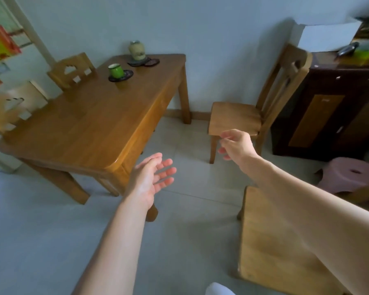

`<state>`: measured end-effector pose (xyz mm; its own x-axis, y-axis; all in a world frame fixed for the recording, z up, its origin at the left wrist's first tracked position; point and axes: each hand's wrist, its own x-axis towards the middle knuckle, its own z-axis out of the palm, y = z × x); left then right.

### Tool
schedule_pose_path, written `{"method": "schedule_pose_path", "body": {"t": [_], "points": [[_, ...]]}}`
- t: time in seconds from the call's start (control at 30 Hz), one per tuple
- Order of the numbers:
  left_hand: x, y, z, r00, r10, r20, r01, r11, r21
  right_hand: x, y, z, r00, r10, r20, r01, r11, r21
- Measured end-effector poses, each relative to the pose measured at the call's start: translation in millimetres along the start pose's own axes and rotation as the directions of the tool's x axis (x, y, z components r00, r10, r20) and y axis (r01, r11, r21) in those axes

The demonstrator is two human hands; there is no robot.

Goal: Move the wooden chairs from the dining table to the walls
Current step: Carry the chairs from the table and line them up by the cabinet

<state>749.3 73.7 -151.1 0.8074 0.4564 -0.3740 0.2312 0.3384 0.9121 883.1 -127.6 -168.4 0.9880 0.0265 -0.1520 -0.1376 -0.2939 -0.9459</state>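
Note:
A wooden dining table [90, 128] fills the left half of the view. Two wooden chairs stand at its far left side: one chair back [71, 70] near the wall and another chair back [15, 107], blurred, closer to me. A third wooden chair [239, 116] stands by the far wall next to a dark cabinet. A fourth chair seat [271, 241] lies under my right forearm. My left hand [151, 177] hovers open beside the table's near corner, holding nothing. My right hand [234, 143] hangs with loosely curled fingers in front of the third chair's seat, empty.
A green mug [116, 70] and a ceramic jar [136, 50] sit on dark coasters on the table. The dark cabinet [328, 107] with a white box on top stands at the right. A pink plastic stool [347, 173] sits before it. Grey floor tiles [190, 188] stretch between table and chairs.

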Motion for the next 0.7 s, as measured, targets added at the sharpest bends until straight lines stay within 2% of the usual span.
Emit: {"method": "schedule_pose_path", "body": {"t": [0.33,0.7], "points": [[116.8,29.3,70.0,0.977,-0.026,0.212,0.015,0.999,0.052,116.4,0.9,-23.8,0.979,0.145,-0.143,-0.132,0.987,0.095],[274.1,67.9,233.0,0.908,-0.115,0.402,0.053,0.985,0.163,285.4,5.5,-96.5,0.917,0.261,-0.301,-0.245,0.965,0.09]]}}
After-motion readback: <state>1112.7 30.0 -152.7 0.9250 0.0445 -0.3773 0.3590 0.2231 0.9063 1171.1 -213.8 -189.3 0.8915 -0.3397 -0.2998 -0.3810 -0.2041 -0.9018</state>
